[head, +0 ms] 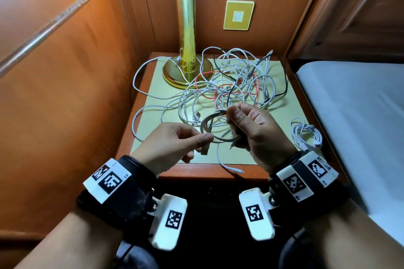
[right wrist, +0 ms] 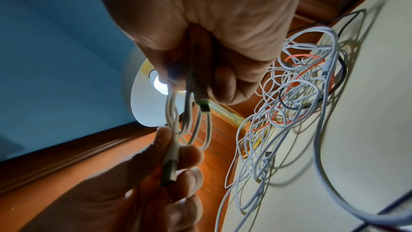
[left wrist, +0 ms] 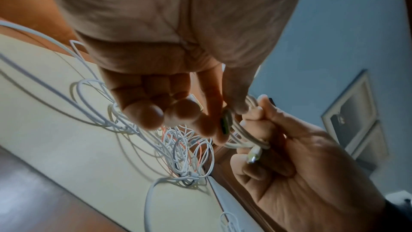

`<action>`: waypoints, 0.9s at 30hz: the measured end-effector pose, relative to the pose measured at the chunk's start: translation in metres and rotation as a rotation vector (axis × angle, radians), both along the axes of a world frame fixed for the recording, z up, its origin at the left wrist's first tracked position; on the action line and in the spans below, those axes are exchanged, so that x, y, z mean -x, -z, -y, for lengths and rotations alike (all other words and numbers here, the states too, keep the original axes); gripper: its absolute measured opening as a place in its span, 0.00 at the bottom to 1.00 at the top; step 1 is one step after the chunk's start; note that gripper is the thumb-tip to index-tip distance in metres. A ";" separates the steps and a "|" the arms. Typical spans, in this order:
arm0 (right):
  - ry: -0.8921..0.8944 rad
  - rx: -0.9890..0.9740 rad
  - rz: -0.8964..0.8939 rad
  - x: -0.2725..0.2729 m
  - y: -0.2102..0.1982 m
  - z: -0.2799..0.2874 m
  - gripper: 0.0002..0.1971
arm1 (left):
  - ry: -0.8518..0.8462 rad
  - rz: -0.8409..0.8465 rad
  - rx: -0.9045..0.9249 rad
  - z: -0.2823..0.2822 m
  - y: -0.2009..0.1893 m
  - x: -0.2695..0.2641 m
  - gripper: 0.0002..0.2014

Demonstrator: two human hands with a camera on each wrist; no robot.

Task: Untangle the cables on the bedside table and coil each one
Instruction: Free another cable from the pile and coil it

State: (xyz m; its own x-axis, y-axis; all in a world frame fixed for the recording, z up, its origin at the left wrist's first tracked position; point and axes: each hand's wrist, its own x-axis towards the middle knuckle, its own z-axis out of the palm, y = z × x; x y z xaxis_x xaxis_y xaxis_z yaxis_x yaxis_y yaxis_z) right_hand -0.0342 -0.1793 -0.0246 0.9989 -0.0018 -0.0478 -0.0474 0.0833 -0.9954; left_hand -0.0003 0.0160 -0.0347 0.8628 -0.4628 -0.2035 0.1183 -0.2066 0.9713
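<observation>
Both hands hold a small white coiled cable (head: pixel 215 123) above the front of the bedside table (head: pixel 196 170). My right hand (head: pixel 247 126) grips the coil's loops (right wrist: pixel 189 126), with a green-ringed plug (right wrist: pixel 202 106) sticking out below its fingers. My left hand (head: pixel 185 140) pinches the cable's USB plug end (head: pixel 205 149) between thumb and forefinger; that plug (right wrist: pixel 170 168) shows clearly in the right wrist view. Behind the hands lies a tangle of white, red and black cables (head: pixel 231 85). A coiled white cable (head: pixel 306 135) rests at the table's right front.
A brass lamp (head: pixel 187 50) stands at the table's back left, lit. A beige mat (head: pixel 157 85) covers the tabletop. A bed (head: pixel 358 116) adjoins on the right, wood panelling on the left. One loose white cable end (head: pixel 231 168) hangs over the front edge.
</observation>
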 end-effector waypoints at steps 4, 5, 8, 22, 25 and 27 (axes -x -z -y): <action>-0.012 -0.045 -0.010 0.000 0.000 0.000 0.15 | -0.089 -0.127 0.170 0.005 0.002 -0.001 0.18; -0.017 -0.049 -0.014 0.000 0.000 0.000 0.15 | -0.113 -0.143 0.182 0.005 0.002 -0.001 0.20; -0.040 -0.045 -0.014 -0.002 0.001 0.000 0.15 | -0.066 -0.127 0.205 0.005 0.001 -0.001 0.23; 0.057 -0.154 -0.136 -0.007 0.006 -0.006 0.16 | -0.102 -0.075 0.313 0.017 -0.001 0.008 0.11; 0.051 -0.126 -0.137 -0.006 0.005 -0.006 0.18 | -0.115 -0.147 0.352 0.018 -0.005 0.008 0.07; 0.036 -0.081 -0.136 -0.005 0.006 -0.006 0.13 | -0.102 -0.243 0.396 0.019 -0.008 0.010 0.04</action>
State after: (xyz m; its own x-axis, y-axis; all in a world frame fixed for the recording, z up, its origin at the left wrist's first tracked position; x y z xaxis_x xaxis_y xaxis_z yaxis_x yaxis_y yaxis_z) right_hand -0.0296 -0.1733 -0.0305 0.9826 -0.0287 -0.1837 -0.1765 0.1671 -0.9700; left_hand -0.0099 -0.0030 -0.0266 0.8569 -0.4613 -0.2299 0.3523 0.1988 0.9145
